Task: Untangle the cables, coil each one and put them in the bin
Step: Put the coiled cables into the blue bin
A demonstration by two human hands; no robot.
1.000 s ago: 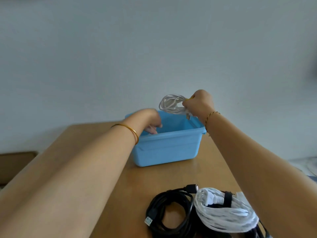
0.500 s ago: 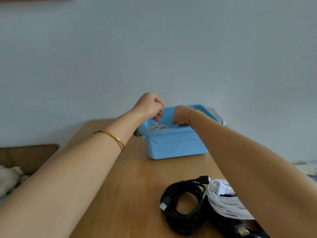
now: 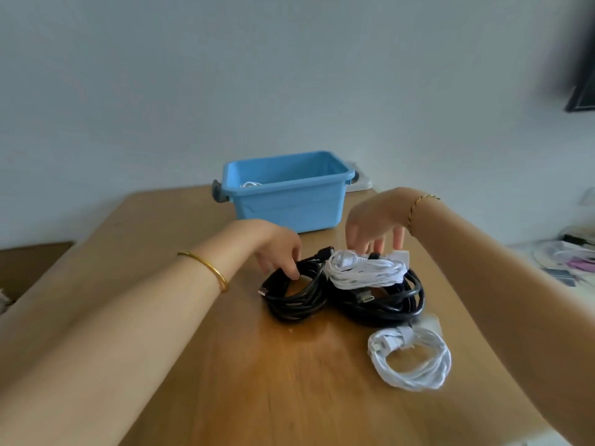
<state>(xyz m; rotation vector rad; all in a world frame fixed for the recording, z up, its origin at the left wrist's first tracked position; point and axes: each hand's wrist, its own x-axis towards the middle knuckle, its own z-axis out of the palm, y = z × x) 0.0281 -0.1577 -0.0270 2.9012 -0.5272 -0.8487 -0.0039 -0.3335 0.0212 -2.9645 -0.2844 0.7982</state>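
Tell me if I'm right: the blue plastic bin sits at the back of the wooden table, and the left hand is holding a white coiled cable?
Not quite. The head view shows the left hand gripping the small black coiled cable, not a white one. The rest is right: the blue plastic bin sits at the back of the wooden table.
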